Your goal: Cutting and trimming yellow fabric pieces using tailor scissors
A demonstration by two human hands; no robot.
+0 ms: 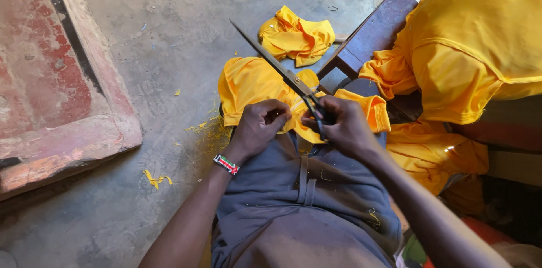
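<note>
right hand (pixel 345 127) grips scissors (pixel 282 70); left hand (pixel 258 127) pinches yellow cloth (pixel 248 84).

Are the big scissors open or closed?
Closed. The scissors show one long thin point sticking up, with no gap between the blades. The right hand holds the handles over the yellow cloth.

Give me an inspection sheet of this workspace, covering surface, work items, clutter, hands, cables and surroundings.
Surface: grey concrete floor, dusty.
Work items: yellow garment across the lap; long scissors, blades pointing away.
Clutter: crumpled yellow piece and yellow scraps on the floor.
Hands: left hand grips the garment; right hand holds the scissor handles.
Cables: nothing seen.
Surroundings: red worn slab at left; wooden bench with a yellow fabric pile at right.
</note>
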